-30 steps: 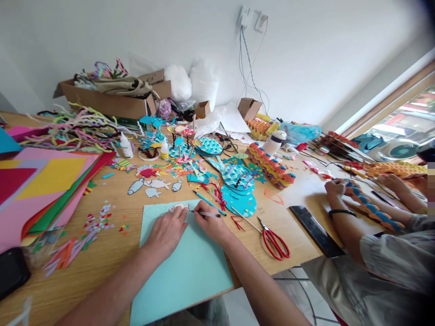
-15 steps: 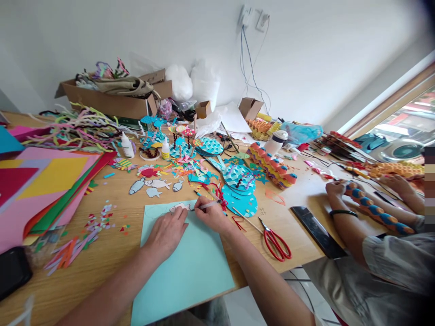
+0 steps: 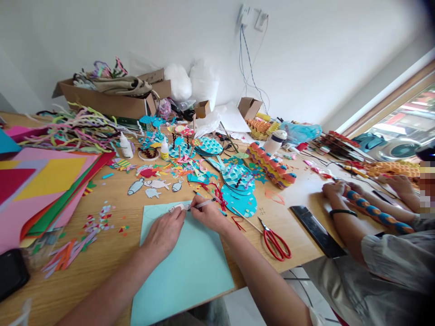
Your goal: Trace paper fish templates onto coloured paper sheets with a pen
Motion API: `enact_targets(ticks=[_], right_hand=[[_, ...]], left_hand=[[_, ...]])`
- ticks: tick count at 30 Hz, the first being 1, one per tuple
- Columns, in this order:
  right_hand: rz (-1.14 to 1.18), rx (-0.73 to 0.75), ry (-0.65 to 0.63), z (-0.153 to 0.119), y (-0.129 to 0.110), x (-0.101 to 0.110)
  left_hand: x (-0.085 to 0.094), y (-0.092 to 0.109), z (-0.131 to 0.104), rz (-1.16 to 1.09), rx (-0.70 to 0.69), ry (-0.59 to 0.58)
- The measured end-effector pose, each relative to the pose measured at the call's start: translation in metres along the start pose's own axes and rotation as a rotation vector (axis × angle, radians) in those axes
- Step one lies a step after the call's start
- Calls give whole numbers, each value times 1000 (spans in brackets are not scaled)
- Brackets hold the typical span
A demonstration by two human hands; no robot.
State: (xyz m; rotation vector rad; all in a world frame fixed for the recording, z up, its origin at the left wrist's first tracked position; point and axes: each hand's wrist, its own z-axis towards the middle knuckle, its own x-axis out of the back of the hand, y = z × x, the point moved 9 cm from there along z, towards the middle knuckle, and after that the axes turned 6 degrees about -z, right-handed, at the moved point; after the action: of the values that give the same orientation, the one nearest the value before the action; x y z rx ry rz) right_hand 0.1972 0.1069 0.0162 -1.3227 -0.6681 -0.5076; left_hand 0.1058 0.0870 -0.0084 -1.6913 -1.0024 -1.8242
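Turquoise paper sheet (image 3: pixel 190 271), one: flat on the wooden table (image 3: pixel 115 256) before me. Clock positions run from its centre, twelve being away from me.

Pale paper fish cut-out (image 3: pixel 176 208), one: at twelve o'clock, on the sheet near its far edge, partly under my fingers.

Step in hand, as I judge it: tracing round that fish. The next move calls for firm pressure to stop the cut-out sliding, and a pen line close against its edge.

Left hand (image 3: pixel 166 233), mine: palm down, forearm in from eight o'clock, fingers extended together over the fish, gripping nothing.

Right hand (image 3: pixel 208 215), mine: forearm in from four o'clock, thumb and fingertips clamped on a slim pen (image 3: pixel 206 203). Barrel leans between two and three; tip by the fish's right end, contact impossible to tell.

Adjacent: loose paper fish (image 3: pixel 157 184), eleven o'clock; red-handled scissors (image 3: pixel 268 233), three o'clock.
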Motion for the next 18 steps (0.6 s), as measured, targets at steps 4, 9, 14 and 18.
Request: enact_targets(ticks=[4, 9, 14, 18], right_hand=[[13, 5, -13, 4, -2, -4], [5, -4, -21, 7, -4, -4], [-38, -15, -31, 10, -5, -5], [-76, -7, -22, 8, -10, -4]], left_hand=[[-1, -1, 1, -20, 12, -6], [-1, -2, 1, -56, 13, -6], [-6, -10, 1, -171, -7, 20], [-9, -16, 0, -227, -5, 10]])
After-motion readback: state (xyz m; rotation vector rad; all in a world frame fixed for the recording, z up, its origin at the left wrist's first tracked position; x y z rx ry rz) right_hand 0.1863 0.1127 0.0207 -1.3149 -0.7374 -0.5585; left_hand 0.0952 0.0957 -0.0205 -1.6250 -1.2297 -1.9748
